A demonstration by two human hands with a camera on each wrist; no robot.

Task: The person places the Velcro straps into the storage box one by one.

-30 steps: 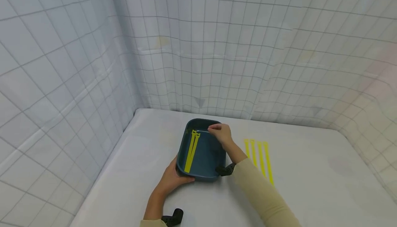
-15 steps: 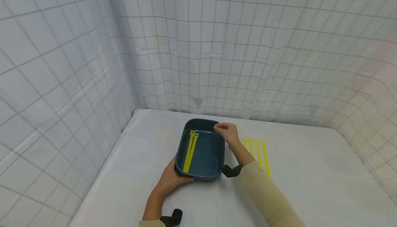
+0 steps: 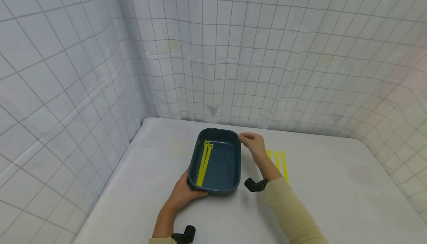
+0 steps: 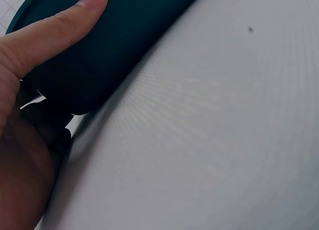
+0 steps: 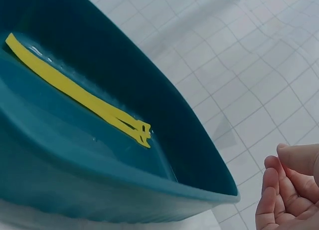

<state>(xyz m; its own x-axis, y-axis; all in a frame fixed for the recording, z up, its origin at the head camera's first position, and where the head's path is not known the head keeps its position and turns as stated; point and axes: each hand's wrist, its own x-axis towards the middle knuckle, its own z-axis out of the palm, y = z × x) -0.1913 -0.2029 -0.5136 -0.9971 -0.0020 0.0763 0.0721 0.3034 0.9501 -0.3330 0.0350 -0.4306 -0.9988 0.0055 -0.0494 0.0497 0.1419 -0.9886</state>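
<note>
A dark teal plastic tray (image 3: 222, 167) is held by my left hand (image 3: 184, 194) at its near left corner. In the left wrist view, the thumb (image 4: 60, 33) presses along the outer wall while the other fingers curl round the corner, partly in shadow. Two yellow hook-and-loop cable ties (image 3: 204, 165) lie side by side on the tray floor, slotted heads toward the far end. Just beyond the tray's far right corner hovers my right hand (image 3: 254, 144). Its fingers (image 5: 269, 180) are loosely bent, with nothing visible between them and the thumb.
More yellow cable ties (image 3: 284, 164) lie in a row on the white-covered table (image 3: 333, 184), right of the tray and partly hidden by the right arm. A white gridded sheet (image 3: 233, 69) hangs behind and at both sides.
My right hand has moved right, from above the tray's far end to outside its far right corner. The left hand and the ties in the tray stay as they were.
</note>
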